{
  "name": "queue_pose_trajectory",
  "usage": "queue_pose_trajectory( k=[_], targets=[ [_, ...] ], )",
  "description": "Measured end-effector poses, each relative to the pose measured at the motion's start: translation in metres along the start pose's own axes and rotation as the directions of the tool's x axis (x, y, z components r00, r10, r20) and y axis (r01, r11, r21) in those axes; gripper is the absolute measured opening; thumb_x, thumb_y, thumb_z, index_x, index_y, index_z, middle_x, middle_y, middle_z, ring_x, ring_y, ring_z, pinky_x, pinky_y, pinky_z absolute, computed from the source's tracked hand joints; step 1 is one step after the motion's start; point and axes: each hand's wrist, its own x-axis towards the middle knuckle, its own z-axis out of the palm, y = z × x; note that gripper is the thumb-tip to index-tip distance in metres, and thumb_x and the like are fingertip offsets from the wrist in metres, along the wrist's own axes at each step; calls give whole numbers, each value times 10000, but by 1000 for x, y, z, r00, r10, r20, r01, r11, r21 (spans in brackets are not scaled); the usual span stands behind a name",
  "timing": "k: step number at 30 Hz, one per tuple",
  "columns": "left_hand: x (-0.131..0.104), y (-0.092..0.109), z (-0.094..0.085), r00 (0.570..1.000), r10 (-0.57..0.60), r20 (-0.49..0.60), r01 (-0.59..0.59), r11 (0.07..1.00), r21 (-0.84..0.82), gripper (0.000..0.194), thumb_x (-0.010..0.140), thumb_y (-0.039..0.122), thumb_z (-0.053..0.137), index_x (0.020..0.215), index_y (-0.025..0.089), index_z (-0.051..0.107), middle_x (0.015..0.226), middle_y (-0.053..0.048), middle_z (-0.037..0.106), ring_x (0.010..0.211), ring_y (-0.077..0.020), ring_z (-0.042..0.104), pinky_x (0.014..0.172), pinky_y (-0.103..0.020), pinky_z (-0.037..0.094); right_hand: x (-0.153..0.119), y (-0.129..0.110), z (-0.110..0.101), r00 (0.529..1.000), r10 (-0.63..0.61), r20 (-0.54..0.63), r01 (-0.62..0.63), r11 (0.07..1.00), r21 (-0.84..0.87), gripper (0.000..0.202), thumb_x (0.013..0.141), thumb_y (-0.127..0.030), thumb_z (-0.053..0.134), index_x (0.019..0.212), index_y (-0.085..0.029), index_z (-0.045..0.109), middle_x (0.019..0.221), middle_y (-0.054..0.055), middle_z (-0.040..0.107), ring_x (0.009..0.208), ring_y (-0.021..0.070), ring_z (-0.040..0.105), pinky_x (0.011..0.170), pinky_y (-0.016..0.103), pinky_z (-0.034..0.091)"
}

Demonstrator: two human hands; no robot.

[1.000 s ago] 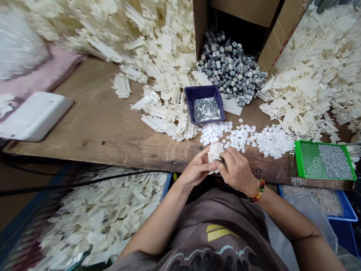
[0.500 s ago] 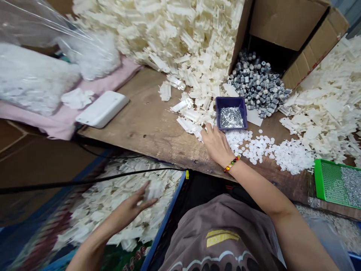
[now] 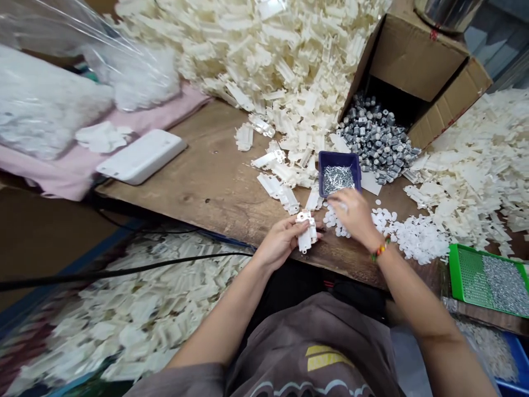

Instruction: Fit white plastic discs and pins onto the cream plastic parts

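Note:
Near the table's front edge my left hand [image 3: 283,240] holds a white plastic part [image 3: 306,232] between thumb and fingers. My right hand [image 3: 351,212] hovers with bent fingers at the front rim of a dark blue tray [image 3: 321,175], which holds thin metal pins [image 3: 338,179]. Whether the right fingertips pinch anything is too blurred to tell. Small white discs [image 3: 336,225] lie below and beside the right hand. Several loose white plastic parts [image 3: 276,190] rest left of the tray.
A big heap of white parts [image 3: 268,49] covers the back. Grey metal pieces [image 3: 376,138] spill from a cardboard box [image 3: 417,49]. A green tray [image 3: 469,281] sits at the right, a white device [image 3: 144,157] at the left. A black cable [image 3: 165,262] crosses below the table.
My left hand has risen from the lower heap to the table edge, now with a white part. My right hand has moved right, from the loose parts to the tray's front.

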Motion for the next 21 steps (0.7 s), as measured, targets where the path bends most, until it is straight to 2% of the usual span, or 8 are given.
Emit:
queue_pose_trajectory(
  k=[1, 2, 5, 8, 11, 15, 18, 21],
  targets=[
    [-1, -1, 4, 999, -33, 40, 33, 999, 12, 347, 690, 221, 737, 1003, 108, 642, 930, -111, 725, 693, -183, 688, 675, -277, 539, 15, 13, -4, 997, 76, -2, -75, 990, -117, 260, 929, -203, 395, 932, -135, 646, 931, 114, 639, 906, 208, 548, 792, 383, 446],
    [-2, -3, 7, 995, -62, 75, 60, 998, 25, 330, 707, 215, 722, 1009, 111, 639, 967, -119, 720, 717, -190, 693, 690, -283, 541, 31, 25, -6, 994, 101, 45, -88, 969, -230, 239, 902, -163, 422, 901, -122, 657, 924, 131, 639, 916, 227, 544, 786, 383, 439],
    [-6, -10, 18, 985, -112, 127, 106, 993, 52, 277, 727, 196, 701, 984, 109, 646, 1036, -136, 706, 785, -198, 696, 721, -275, 539, 68, 46, -7, 957, 152, 248, -34, 906, -422, 205, 803, -52, 478, 856, -76, 674, 949, 192, 650, 940, 271, 566, 758, 361, 430],
    [-5, -17, 26, 983, -143, 114, 134, 988, 76, 258, 722, 228, 709, 942, 105, 650, 987, -137, 718, 740, -192, 697, 689, -270, 542, 82, 50, -4, 913, 189, 361, -3, 889, -458, 230, 756, -16, 488, 880, -55, 676, 967, 222, 662, 910, 284, 610, 734, 341, 427],
    [-2, -24, 31, 982, -158, 108, 147, 984, 101, 275, 707, 274, 722, 914, 110, 646, 931, -124, 729, 676, -187, 692, 642, -274, 544, 82, 52, -3, 909, 208, 360, -34, 900, -434, 231, 766, -38, 479, 896, -69, 668, 984, 211, 667, 916, 266, 619, 740, 316, 422],
    [1, -33, 37, 983, -146, 115, 133, 984, 117, 280, 691, 283, 727, 898, 120, 633, 901, -109, 732, 645, -180, 683, 624, -275, 541, 84, 59, -3, 934, 213, 286, -123, 945, -302, 171, 800, -87, 468, 816, -95, 638, 943, 170, 665, 902, 235, 605, 754, 307, 412],
    [2, -38, 39, 985, -141, 101, 131, 986, 107, 274, 682, 269, 724, 886, 116, 623, 911, -110, 730, 652, -181, 684, 642, -283, 542, 80, 55, -7, 940, 251, 231, -249, 968, -38, 114, 825, -131, 493, 748, -132, 577, 796, 90, 642, 783, 177, 595, 712, 283, 412],
    [4, -43, 38, 987, -135, 92, 127, 988, 90, 280, 669, 250, 724, 894, 112, 628, 906, -102, 731, 656, -182, 685, 661, -291, 541, 53, 43, -15, 895, 306, 326, -414, 841, 348, 134, 886, -211, 454, 764, -172, 495, 606, -11, 541, 553, 102, 515, 557, 234, 382]
  ],
)
